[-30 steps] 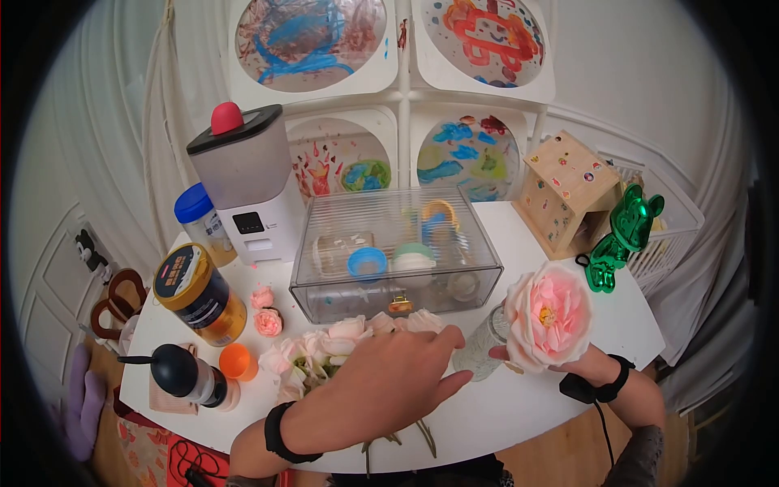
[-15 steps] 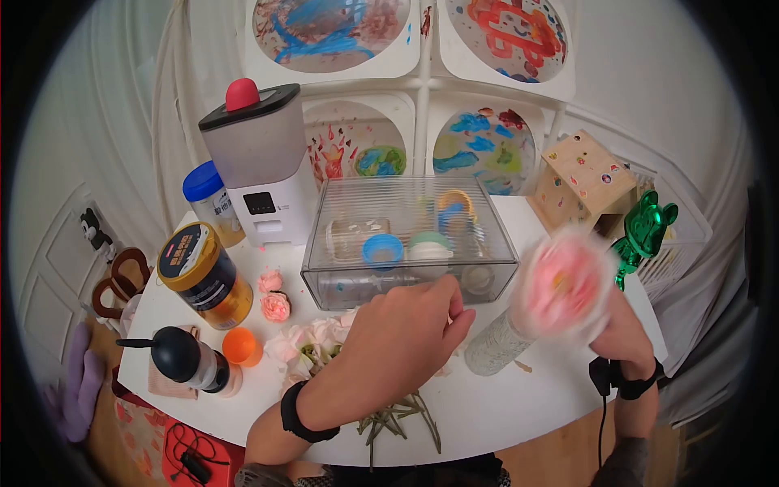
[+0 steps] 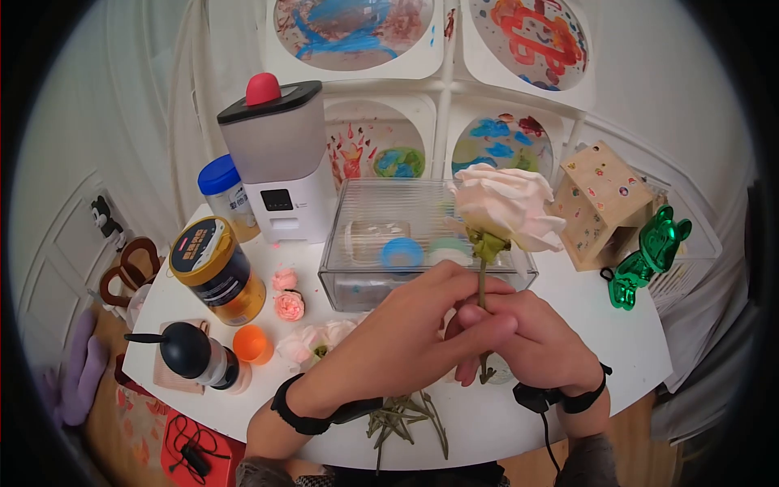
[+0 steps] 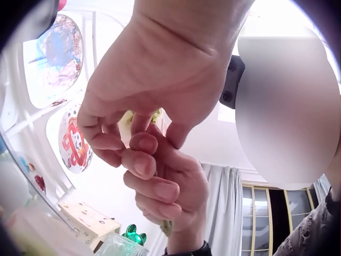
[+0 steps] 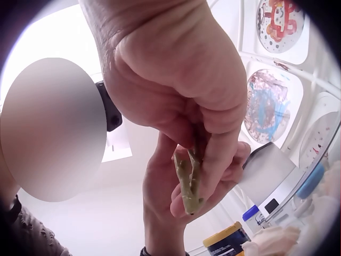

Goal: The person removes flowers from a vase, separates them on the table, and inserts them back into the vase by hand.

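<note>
Both hands meet around the green stem (image 3: 482,284) of one large pale pink rose (image 3: 507,207), held upright with its bloom above them. The right hand (image 3: 540,337) grips the stem; its cut lower end (image 5: 189,184) pokes out below the fingers in the right wrist view. Against the stem, just beneath the bloom, lie the curved fingers and thumb of the left hand (image 3: 406,337). More pale roses (image 3: 304,345) lie on the table behind the left forearm, their stems (image 3: 406,418) toward the front edge. A glass vase (image 4: 120,246) shows in the left wrist view.
A clear lidded box (image 3: 357,284) stands behind the hands. To the left are a white dispenser (image 3: 288,199), a gold-lidded tub (image 3: 219,272), a black-topped bottle (image 3: 195,353), an orange cup (image 3: 252,345) and small pink blooms (image 3: 289,305). At right are a wooden house (image 3: 604,199) and green figure (image 3: 649,256).
The right hand has brought the rose leftward from beside the vase and turned it side-on. The left hand has moved right to meet it at the stem.
</note>
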Action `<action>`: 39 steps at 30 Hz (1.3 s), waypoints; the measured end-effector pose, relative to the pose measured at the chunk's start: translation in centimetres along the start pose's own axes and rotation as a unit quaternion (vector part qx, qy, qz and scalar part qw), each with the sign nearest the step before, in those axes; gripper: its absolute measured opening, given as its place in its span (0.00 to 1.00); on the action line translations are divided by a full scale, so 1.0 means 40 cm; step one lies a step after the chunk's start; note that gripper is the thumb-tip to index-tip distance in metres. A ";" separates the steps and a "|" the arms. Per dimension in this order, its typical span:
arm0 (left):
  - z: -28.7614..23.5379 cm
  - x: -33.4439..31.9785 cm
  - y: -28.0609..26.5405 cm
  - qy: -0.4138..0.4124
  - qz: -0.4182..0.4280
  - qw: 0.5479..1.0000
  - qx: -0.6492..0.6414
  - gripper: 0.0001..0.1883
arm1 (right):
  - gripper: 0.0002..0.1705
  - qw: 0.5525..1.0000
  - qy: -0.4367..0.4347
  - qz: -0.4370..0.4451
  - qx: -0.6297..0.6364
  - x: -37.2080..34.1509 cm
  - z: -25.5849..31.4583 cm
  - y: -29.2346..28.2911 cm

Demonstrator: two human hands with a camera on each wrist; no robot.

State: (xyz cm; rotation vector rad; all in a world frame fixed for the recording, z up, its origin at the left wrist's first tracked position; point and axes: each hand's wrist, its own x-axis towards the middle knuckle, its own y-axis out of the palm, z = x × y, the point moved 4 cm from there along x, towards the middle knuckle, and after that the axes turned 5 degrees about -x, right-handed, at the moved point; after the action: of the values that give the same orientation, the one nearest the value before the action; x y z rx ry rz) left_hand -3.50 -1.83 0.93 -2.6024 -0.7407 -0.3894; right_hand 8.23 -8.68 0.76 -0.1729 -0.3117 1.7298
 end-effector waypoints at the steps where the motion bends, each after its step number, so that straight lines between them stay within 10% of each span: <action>1: 0.002 -0.002 -0.002 -0.050 0.005 0.996 -0.068 0.14 | 0.14 1.000 0.020 0.004 0.002 0.004 -0.006 0.004; 6: 0.023 -0.003 -0.061 -0.066 -0.041 0.997 -0.030 0.12 | 0.14 0.984 -0.019 0.015 -0.179 0.019 -0.011 0.024; 11: 0.024 -0.001 -0.125 -0.031 -0.163 0.979 -0.121 0.14 | 0.14 0.817 -0.079 -0.149 -0.551 0.004 -0.023 0.027; 17: 0.023 0.006 -0.126 -0.066 -0.160 0.977 -0.125 0.15 | 0.16 0.854 -0.020 0.088 -0.512 0.022 -0.102 0.091; 30: 0.022 0.007 -0.134 -0.138 -0.127 0.973 -0.135 0.14 | 0.10 0.784 -0.095 0.004 -0.614 0.046 -0.197 0.116; 39: 0.018 0.003 -0.134 -0.153 -0.120 0.974 -0.121 0.14 | 0.14 0.786 0.023 0.016 -0.618 0.044 -0.151 0.099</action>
State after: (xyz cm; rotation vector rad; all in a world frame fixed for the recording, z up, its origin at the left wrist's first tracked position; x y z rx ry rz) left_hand -6.26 2.72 1.99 -2.8464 -1.1855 -0.1539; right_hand 5.93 -6.90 -6.10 -1.1692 -1.3865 1.2859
